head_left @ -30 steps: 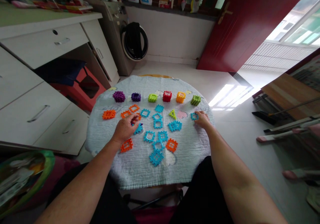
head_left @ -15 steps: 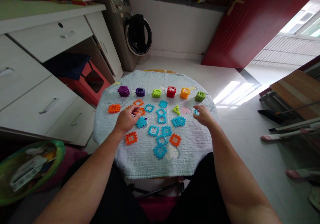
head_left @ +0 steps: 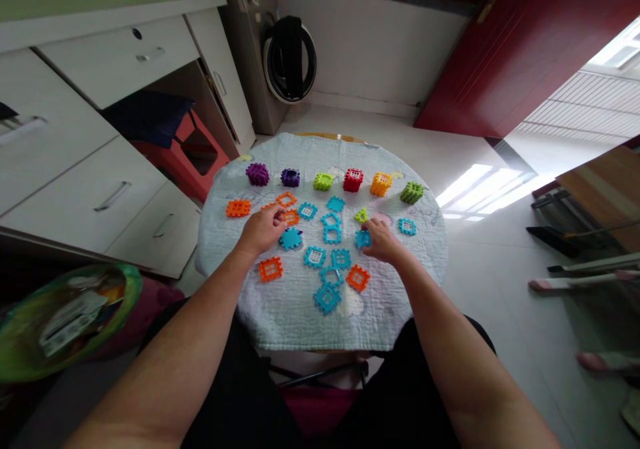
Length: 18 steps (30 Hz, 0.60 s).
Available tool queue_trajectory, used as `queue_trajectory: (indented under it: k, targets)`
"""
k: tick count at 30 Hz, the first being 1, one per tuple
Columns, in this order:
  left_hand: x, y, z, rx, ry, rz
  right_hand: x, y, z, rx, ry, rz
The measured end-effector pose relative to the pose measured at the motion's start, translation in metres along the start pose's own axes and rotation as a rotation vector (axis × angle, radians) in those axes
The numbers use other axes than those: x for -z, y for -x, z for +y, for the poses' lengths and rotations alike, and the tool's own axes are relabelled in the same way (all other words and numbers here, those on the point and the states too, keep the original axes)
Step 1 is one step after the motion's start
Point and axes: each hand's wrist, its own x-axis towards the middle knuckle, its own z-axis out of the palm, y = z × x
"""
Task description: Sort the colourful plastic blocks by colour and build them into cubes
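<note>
My right hand [head_left: 383,241] has its thumb and fingers closed at the edges of a blue interlocking plastic block [head_left: 363,238], partly hidden by them. Just beyond it lies a small green triangular piece [head_left: 361,215]; to its right is a blue window piece [head_left: 407,226]. My left hand [head_left: 263,229] has curled fingers beside an orange window piece [head_left: 291,217]; anything inside them is hidden. Close to that hand are an orange frame [head_left: 287,199] and a solid blue piece [head_left: 291,238]. Several more blue pieces [head_left: 332,233] lie between my hands.
Along the far side of the cloth-covered round table [head_left: 300,329] stand purple [head_left: 257,174], dark violet [head_left: 291,177], lime [head_left: 323,181], red [head_left: 353,179], yellow [head_left: 381,183] and green [head_left: 412,193] stacks. Orange pieces [head_left: 271,269] lie nearer me. A bin [head_left: 133,282] stands left.
My right hand has let go of the blue window piece on the right and moved left onto another blue block. My left hand stays by the orange pieces. The camera view has shifted slightly.
</note>
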Motion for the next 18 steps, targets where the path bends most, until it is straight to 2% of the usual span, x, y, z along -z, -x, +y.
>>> queue_trajectory:
  k: [2, 4, 10, 14, 16, 18]
  targets:
    - [-0.002, -0.002, -0.001, 0.002, -0.007, 0.000, 0.006, 0.000, 0.012, -0.043, -0.067, 0.100]
    - [-0.004, -0.004, -0.003, 0.000, -0.015, -0.003, 0.012, 0.003, 0.022, -0.127, -0.074, 0.138]
    - [-0.011, -0.009, -0.005, -0.003, -0.002, -0.027, 0.013, 0.020, 0.023, -0.372, 0.120, -0.098]
    - [-0.012, -0.008, -0.002, -0.037, -0.001, -0.060, 0.011, 0.021, 0.016, -0.414, 0.192, -0.163]
    - [-0.012, -0.006, 0.001, -0.059, -0.028, -0.082, 0.011, 0.017, 0.012, -0.392, 0.177, -0.103]
    - [-0.011, -0.005, 0.003, -0.092, -0.069, -0.127, 0.010, 0.012, 0.006, -0.305, 0.100, 0.004]
